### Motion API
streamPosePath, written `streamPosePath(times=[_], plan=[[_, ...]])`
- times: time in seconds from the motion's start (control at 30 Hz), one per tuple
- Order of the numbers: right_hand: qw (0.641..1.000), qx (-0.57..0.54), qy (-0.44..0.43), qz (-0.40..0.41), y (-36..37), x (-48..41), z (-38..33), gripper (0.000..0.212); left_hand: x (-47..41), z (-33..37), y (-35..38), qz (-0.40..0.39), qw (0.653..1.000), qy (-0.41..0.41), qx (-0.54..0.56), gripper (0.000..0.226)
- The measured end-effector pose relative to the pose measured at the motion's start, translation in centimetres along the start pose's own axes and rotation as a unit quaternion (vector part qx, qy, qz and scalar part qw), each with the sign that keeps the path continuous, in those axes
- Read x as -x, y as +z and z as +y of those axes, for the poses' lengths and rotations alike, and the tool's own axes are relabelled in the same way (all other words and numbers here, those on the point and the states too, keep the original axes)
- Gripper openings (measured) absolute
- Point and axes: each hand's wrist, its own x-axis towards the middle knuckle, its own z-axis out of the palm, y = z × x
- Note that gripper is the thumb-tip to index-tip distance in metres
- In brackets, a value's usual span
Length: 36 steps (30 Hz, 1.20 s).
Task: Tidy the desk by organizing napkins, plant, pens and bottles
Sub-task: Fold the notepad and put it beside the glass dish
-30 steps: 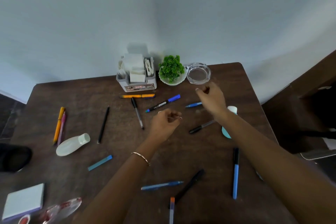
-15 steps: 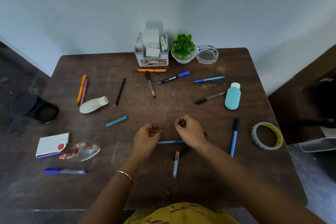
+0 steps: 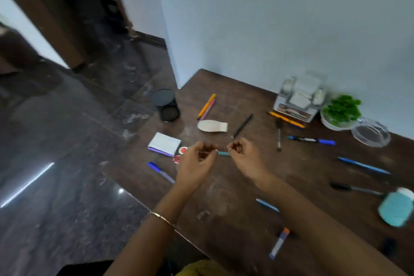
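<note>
Bare desk wood near front edge: open passage. Beyond it, white bottle, black pen, notepad block left-centre. Back edge crowded: napkin holder, plant, glass ashtray.

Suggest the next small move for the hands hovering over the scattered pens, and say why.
Probably lower the right hand onto the short teal pen lying between it and the left hand and pick it up. Both hands are loosely curled and look empty, that pen is nearest, and the black pen cup stands off to the left, apparently the place for it.
</note>
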Motion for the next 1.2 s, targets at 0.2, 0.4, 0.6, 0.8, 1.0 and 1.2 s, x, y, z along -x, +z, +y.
streamPosePath(times=[0.2,0.4,0.6,0.8,1.0,1.2], plan=[[0.981,0.144,-0.067,-0.109,4.6,-5.5,-3.6,0.01,-3.4,-3.3,-8.2,0.142,0.985,-0.098,0.019,0.01],[0.956,0.192,-0.09,-0.2,8.2,-8.8,-3.8,0.028,-7.2,-9.5,-12.5,0.169,0.961,-0.221,0.002,0.014],[0.921,0.263,-0.154,-0.241,11.0,-11.4,-3.5,0.065,-9.8,-15.8,-12.4,0.1,0.942,-0.318,-0.034,0.059],[0.873,0.335,-0.234,-0.267,13.2,-12.9,-4.1,0.086,-10.9,-15.3,-11.8,0.092,0.938,-0.333,-0.011,0.037],[0.85,0.359,-0.281,-0.262,13.9,-13.4,-4.0,0.094,-12.0,-16.4,-11.2,0.089,0.938,-0.336,0.022,0.039],[0.873,0.33,-0.281,-0.224,13.0,-13.0,-3.5,0.089,-12.7,-14.1,-10.0,0.112,0.931,-0.319,0.134,0.024]])
